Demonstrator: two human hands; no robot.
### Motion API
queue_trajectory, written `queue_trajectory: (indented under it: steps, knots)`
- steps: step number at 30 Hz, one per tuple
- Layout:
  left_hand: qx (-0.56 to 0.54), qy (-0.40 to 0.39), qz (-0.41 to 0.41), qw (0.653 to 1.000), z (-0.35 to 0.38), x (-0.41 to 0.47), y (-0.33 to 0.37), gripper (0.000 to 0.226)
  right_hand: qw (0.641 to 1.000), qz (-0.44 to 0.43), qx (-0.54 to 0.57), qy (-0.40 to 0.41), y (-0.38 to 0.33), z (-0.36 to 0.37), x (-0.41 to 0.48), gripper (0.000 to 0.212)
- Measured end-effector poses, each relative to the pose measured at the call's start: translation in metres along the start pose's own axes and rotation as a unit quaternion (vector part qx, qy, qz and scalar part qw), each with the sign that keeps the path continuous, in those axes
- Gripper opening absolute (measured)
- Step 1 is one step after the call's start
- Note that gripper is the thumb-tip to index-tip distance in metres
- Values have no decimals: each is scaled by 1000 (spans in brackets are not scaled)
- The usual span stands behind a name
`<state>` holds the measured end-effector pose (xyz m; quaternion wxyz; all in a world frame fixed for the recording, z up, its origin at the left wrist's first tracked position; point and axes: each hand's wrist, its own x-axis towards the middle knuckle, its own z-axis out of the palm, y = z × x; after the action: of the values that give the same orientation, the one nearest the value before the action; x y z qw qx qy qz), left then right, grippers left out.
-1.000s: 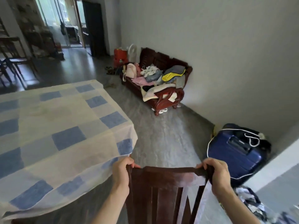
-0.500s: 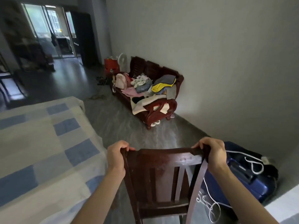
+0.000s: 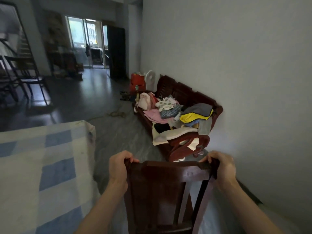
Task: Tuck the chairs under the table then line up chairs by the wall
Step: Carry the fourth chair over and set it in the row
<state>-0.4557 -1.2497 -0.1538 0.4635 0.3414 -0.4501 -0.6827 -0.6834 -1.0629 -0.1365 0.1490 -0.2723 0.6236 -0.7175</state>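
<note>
- No brand, label or lettering can be read anywhere here; the far end of the room is too dim and blurred for that.
- Left hand (image 3: 119, 168) is clamped on the left corner of the chair (image 3: 166, 188), fingers curled over the top rail, thumb side toward the camera.
- Right hand (image 3: 220, 168) grips the right corner of the same rail, fingers wrapped over the top edge, knuckles up.
- The chair, dark reddish wood with vertical back slats, sits dead centre at the bottom of view, its back facing the person; seat and legs are cut off by the frame.
- To its left, the table (image 3: 33, 166) under a cream and blue checked cloth, whose hanging edge is just beside the left forearm.
- To its right, the pale wall (image 3: 236, 65) runs close by, with a strip of bare floor (image 3: 121, 137) between chair and skirting.
- Straight ahead, against that wall, a dark wooden bench (image 3: 185, 98) heaped with clothes (image 3: 177, 114); its near armrest is near the chair's top rail in view.
- Between table corner and bench, an open lane of grey floor leads toward the lit doorway (image 3: 86, 43).
- Far left, more chairs (image 3: 22, 73) stand in shadow, well apart from the table.
</note>
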Motion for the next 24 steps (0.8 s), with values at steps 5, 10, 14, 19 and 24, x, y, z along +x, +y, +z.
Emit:
queue_trajectory:
  steps: [5,10,14,19,24]
  knots:
    - [-27,49,6,998,5,117,3,36,998,7,46,-52,31,72,117,39]
    - [-29,102,12,994,10,240,-2,33,993,20,82,-85,86,147,246,26]
    - [-10,147,25,989,20,353,-3,32,989,-4,56,-136,130,209,357,21]
    - [-11,185,39,982,35,496,14,29,982,-23,45,-182,148,298,493,24]
    - [-15,201,81,976,39,631,41,33,969,11,114,-219,158,397,615,35]
